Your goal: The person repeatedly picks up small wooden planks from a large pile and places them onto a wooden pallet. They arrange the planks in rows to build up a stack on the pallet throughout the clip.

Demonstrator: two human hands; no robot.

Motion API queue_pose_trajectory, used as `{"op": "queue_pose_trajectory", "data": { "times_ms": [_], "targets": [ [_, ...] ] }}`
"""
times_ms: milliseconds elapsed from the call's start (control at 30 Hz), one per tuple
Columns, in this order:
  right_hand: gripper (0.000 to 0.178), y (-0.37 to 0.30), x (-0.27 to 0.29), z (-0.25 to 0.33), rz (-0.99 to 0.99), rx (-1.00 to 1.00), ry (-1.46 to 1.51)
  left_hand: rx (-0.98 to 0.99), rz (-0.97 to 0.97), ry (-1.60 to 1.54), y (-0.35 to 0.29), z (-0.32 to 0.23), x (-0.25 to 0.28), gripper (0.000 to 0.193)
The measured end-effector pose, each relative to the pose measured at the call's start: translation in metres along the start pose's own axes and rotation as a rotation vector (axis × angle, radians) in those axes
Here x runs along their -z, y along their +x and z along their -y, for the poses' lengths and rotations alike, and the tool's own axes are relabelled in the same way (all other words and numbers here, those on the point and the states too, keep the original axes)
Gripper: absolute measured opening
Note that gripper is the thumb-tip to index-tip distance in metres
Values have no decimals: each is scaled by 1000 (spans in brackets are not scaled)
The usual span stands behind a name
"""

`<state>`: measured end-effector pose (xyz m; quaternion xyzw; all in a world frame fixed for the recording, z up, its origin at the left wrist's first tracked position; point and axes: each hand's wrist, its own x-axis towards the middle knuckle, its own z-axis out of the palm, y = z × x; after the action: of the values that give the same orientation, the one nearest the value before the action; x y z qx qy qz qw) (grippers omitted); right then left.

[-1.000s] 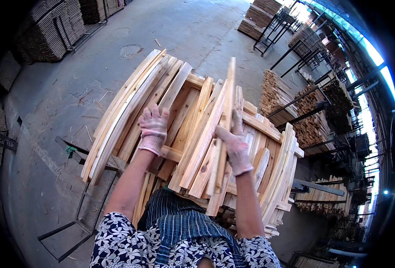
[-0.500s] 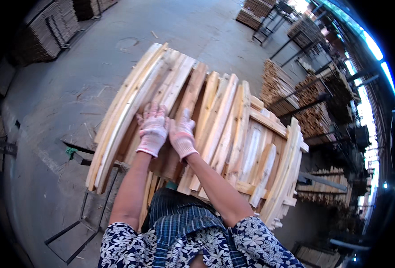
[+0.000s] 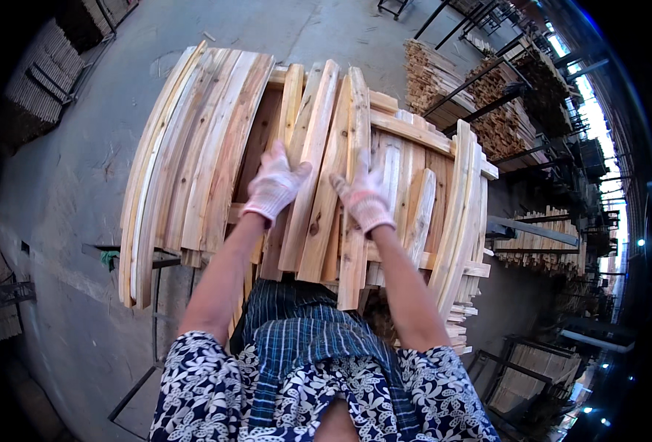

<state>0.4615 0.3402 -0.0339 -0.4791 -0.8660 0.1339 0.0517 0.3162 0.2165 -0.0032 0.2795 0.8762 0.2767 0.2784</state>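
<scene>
Wooden slats [image 3: 319,169] lie loosely stacked on the metal rack [image 3: 156,259], both gloved hands, left [image 3: 276,186] and right [image 3: 365,197], pressing flat and ungripping, so an uneven shove could spill them.

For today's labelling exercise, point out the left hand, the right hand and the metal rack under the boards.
left hand [image 3: 274,184], head view, back of glove.
right hand [image 3: 365,197], head view, back of glove.
metal rack [image 3: 155,259], head view, top bar.

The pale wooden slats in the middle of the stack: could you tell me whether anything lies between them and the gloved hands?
Nothing visible does. The left hand and right hand, both in white knit gloves, already rest flat on the pale wooden slats.
</scene>
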Motion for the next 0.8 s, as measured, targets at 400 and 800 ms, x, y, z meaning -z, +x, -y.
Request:
{"op": "queue_pose_trajectory", "data": {
  "times_ms": [400, 800],
  "targets": [
    [57, -26, 51, -89, -78, 77, 431, 72, -53, 206, 10, -7, 14, 90],
    [55, -12, 57, -126, -227, -166, -415, -72, -4, -640, 51, 94, -10, 55]
  ]
}}
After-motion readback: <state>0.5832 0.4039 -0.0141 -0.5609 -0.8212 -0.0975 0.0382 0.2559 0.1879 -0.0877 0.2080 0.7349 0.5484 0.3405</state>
